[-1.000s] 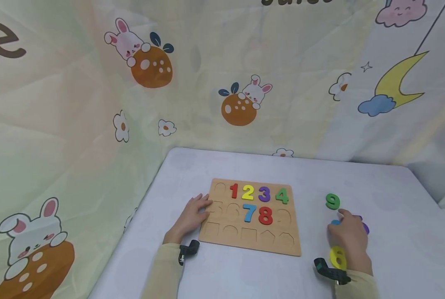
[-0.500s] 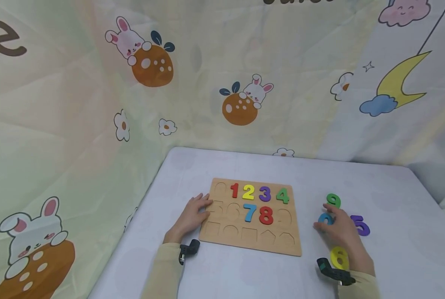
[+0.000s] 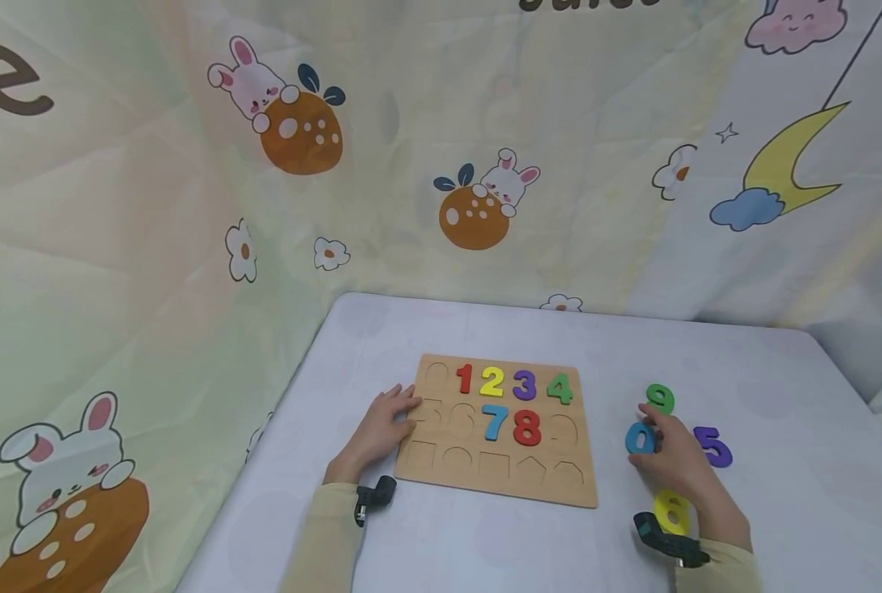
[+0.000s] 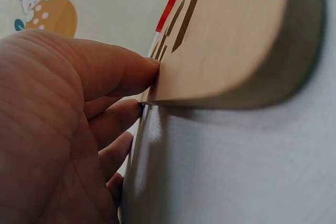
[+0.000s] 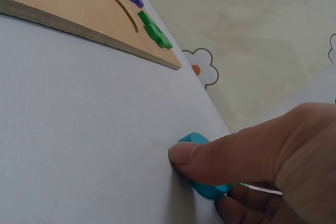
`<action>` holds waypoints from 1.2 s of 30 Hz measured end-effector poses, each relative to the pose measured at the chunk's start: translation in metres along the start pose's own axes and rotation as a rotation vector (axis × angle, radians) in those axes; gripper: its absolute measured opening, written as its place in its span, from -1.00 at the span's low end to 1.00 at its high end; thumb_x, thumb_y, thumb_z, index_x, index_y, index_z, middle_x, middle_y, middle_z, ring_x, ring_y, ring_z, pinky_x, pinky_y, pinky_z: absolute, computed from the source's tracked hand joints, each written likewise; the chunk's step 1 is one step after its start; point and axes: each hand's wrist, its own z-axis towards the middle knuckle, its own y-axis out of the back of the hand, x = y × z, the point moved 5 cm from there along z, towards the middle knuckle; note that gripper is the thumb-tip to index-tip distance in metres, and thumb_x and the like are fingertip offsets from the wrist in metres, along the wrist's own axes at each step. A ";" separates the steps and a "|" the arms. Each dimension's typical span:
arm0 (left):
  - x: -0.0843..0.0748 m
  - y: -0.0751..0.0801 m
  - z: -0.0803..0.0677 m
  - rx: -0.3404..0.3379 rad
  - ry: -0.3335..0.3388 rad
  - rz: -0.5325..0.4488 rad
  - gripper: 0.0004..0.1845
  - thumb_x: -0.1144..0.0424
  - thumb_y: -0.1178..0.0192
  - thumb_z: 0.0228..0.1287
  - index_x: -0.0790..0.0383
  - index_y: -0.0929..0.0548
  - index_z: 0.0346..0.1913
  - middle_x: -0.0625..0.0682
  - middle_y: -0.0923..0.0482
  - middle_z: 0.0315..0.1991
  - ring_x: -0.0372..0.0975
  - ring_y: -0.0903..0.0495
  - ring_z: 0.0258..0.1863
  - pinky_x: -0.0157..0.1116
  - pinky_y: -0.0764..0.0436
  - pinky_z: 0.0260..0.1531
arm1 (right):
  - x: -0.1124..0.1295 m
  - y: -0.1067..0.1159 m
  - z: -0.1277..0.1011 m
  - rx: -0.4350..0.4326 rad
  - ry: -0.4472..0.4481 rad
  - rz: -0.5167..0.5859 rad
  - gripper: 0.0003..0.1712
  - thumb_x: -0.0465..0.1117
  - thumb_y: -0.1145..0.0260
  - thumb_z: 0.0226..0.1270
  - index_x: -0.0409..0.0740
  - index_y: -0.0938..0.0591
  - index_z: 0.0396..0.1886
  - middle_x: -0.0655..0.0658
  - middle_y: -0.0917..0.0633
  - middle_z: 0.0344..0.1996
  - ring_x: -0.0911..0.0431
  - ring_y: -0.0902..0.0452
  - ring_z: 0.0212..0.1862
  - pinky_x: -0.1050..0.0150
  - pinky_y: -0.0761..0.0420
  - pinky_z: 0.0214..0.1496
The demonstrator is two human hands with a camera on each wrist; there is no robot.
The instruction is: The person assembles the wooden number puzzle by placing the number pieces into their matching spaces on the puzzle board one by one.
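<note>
A wooden puzzle board (image 3: 574,486) lies on the table with the numbers 1, 2, 3, 4, 7 and 8 seated in it. My left hand (image 3: 403,408) rests against the board's left edge; its fingertips (image 4: 144,72) press the rim of the board (image 4: 231,40). To the right of the board, my right hand (image 3: 655,443) pinches a blue 0 (image 3: 636,439) that lies on the table. In the right wrist view the thumb (image 5: 210,163) lies over the blue 0 (image 5: 195,141), with the other fingers under it.
A green 9 (image 3: 660,399), a purple 5 (image 3: 713,447) and a yellow 6 (image 3: 670,511) lie loose around my right hand. The board (image 5: 79,9) has several unfilled cut-outs in its left and bottom parts. Printed fabric hangs behind the table (image 3: 781,395).
My right hand moved left off the purple 5 and took hold of the blue 0, which shifted slightly left. The left hand stayed put.
</note>
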 end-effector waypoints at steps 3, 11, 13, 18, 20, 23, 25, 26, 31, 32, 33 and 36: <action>-0.001 0.001 -0.001 0.000 0.003 -0.006 -0.56 0.24 -0.16 0.16 0.07 -0.50 0.15 -0.12 -0.19 0.33 -0.12 0.06 0.39 -0.03 0.11 0.35 | 0.001 -0.002 0.002 -0.014 -0.001 -0.013 -0.03 -0.25 -0.42 -0.06 -0.25 -0.13 0.34 -0.40 -0.34 0.11 -0.33 -0.26 0.08 -0.28 -0.35 0.03; -0.001 0.001 0.000 -0.012 -0.035 0.024 -0.57 0.26 -0.17 0.15 0.10 -0.52 0.13 -0.11 -0.23 0.31 -0.16 0.01 0.38 -0.14 0.15 0.37 | 0.006 -0.008 0.006 -0.037 -0.008 -0.019 -0.06 -0.27 -0.39 -0.02 -0.19 -0.12 0.36 -0.38 -0.33 0.14 -0.33 -0.23 0.13 -0.27 -0.34 0.08; -0.001 0.000 0.000 -0.015 -0.047 0.031 -0.57 0.26 -0.18 0.14 0.10 -0.52 0.13 -0.11 -0.23 0.30 -0.17 0.00 0.37 -0.17 0.15 0.37 | 0.006 -0.009 0.006 -0.033 -0.005 -0.006 -0.07 -0.28 -0.38 -0.01 -0.19 -0.12 0.36 -0.38 -0.32 0.15 -0.34 -0.22 0.14 -0.26 -0.34 0.08; 0.000 0.000 0.001 -0.020 -0.053 0.022 -0.58 0.26 -0.18 0.14 0.11 -0.52 0.12 -0.10 -0.24 0.30 -0.18 0.00 0.37 -0.16 0.14 0.37 | 0.007 -0.011 0.006 -0.033 -0.002 -0.006 -0.09 -0.29 -0.38 0.00 -0.18 -0.15 0.35 -0.37 -0.31 0.16 -0.33 -0.23 0.15 -0.25 -0.35 0.09; 0.001 -0.001 0.001 -0.021 -0.048 0.021 -0.58 0.26 -0.17 0.15 0.11 -0.52 0.12 -0.11 -0.23 0.30 -0.18 0.00 0.37 -0.17 0.14 0.37 | 0.007 -0.012 0.006 -0.038 0.002 -0.006 -0.09 -0.29 -0.39 -0.01 -0.18 -0.15 0.35 -0.37 -0.32 0.16 -0.33 -0.23 0.15 -0.25 -0.35 0.09; 0.002 -0.001 0.001 -0.020 -0.042 0.023 -0.58 0.25 -0.17 0.15 0.10 -0.52 0.12 -0.11 -0.23 0.31 -0.18 0.00 0.37 -0.16 0.14 0.37 | 0.009 -0.011 0.007 -0.055 0.019 -0.008 -0.09 -0.28 -0.39 -0.01 -0.18 -0.15 0.35 -0.37 -0.33 0.15 -0.33 -0.24 0.13 -0.24 -0.36 0.08; 0.003 -0.001 0.001 -0.020 -0.040 0.025 -0.58 0.25 -0.17 0.15 0.10 -0.52 0.12 -0.11 -0.22 0.31 -0.19 0.01 0.37 -0.15 0.14 0.37 | 0.009 -0.011 0.007 -0.070 0.025 -0.009 -0.08 -0.28 -0.39 -0.01 -0.17 -0.15 0.35 -0.36 -0.33 0.14 -0.32 -0.26 0.11 -0.23 -0.38 0.07; 0.003 -0.001 0.001 -0.019 -0.041 0.028 -0.58 0.25 -0.17 0.15 0.10 -0.52 0.13 -0.12 -0.22 0.31 -0.19 0.01 0.37 -0.16 0.14 0.37 | 0.010 -0.010 0.007 -0.079 0.026 -0.010 -0.08 -0.28 -0.39 -0.01 -0.17 -0.15 0.35 -0.36 -0.33 0.14 -0.29 -0.29 0.08 -0.22 -0.40 0.05; 0.002 0.000 0.001 -0.014 -0.047 0.024 -0.58 0.25 -0.17 0.15 0.10 -0.52 0.13 -0.12 -0.22 0.31 -0.19 0.00 0.37 -0.17 0.15 0.37 | 0.014 -0.008 0.006 -0.103 0.026 0.003 -0.06 -0.26 -0.40 -0.02 -0.15 -0.14 0.36 -0.32 -0.34 0.13 -0.20 -0.37 -0.04 -0.14 -0.49 -0.06; 0.001 0.000 0.001 -0.012 -0.045 0.025 -0.58 0.25 -0.17 0.15 0.10 -0.52 0.13 -0.12 -0.22 0.31 -0.19 0.00 0.37 -0.16 0.15 0.37 | 0.015 -0.007 0.007 -0.107 0.031 0.007 -0.06 -0.25 -0.40 -0.02 -0.15 -0.14 0.36 -0.32 -0.34 0.13 -0.18 -0.38 -0.06 -0.12 -0.50 -0.07; 0.001 0.000 0.001 -0.010 -0.042 0.025 -0.57 0.25 -0.17 0.15 0.10 -0.52 0.13 -0.12 -0.22 0.31 -0.19 0.01 0.37 -0.16 0.16 0.37 | 0.015 -0.008 0.007 -0.109 0.037 0.012 -0.07 -0.26 -0.40 -0.02 -0.15 -0.15 0.35 -0.33 -0.33 0.13 -0.18 -0.37 -0.06 -0.11 -0.51 -0.07; 0.002 0.000 0.002 -0.008 -0.040 0.028 -0.57 0.25 -0.17 0.15 0.10 -0.52 0.13 -0.11 -0.22 0.31 -0.19 0.01 0.37 -0.17 0.16 0.37 | 0.015 -0.009 0.009 -0.116 0.061 0.017 -0.13 -0.28 -0.39 -0.03 -0.21 -0.20 0.31 -0.36 -0.29 0.12 -0.18 -0.37 -0.05 -0.08 -0.52 -0.07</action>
